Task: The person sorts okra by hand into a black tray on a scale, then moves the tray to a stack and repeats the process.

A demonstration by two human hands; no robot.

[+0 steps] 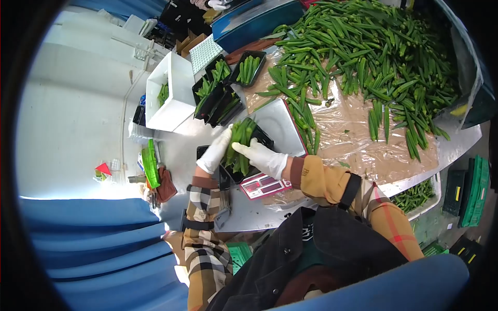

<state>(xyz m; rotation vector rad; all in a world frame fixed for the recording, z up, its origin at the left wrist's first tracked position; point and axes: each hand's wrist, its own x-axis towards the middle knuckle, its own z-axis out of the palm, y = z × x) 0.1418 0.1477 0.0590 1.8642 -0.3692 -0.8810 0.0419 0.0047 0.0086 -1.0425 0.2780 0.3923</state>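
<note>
A bunch of green okra pods (240, 150) lies between my two white-gloved hands, over a black tray (234, 174). My left hand (217, 151) presses against the left side of the bunch, with its fingers along the pods. From the right, my right hand (263, 157) reaches over the pods, its fingers closed against them. The black tray is at the left part of a red and white scale (282, 124), whose metal plate shows to the right and whose display panel is nearest my body. The fingertips are partly hidden among the pods.
A large okra heap (363, 46) covers the upper right of the table on plastic-covered brown sheeting (358, 137). Filled black trays (249, 68) stand beyond the scale, beside a white foam box (171, 93). A blue bin (254, 26) is at the top.
</note>
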